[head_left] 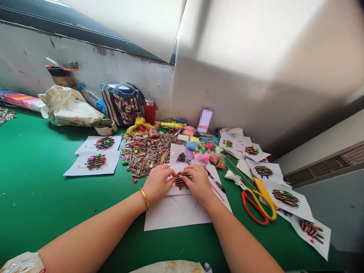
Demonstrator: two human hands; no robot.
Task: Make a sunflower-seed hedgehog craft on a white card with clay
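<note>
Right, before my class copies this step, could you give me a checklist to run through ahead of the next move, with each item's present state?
1. Work in reach: ok; the left hand and right hand both touch the seed picture.
2. Seeds nearby: ok; a pile lies just beyond the left hand.
3. Seeds free of coloured bits: not ok; several lie among them.
4. Scissors away from both hands: ok; they lie right of the right hand.
5. Cards at right kept apart: not ok; some overlap.
6. Picture firmly stuck: cannot tell; the hands partly cover it.
</note>
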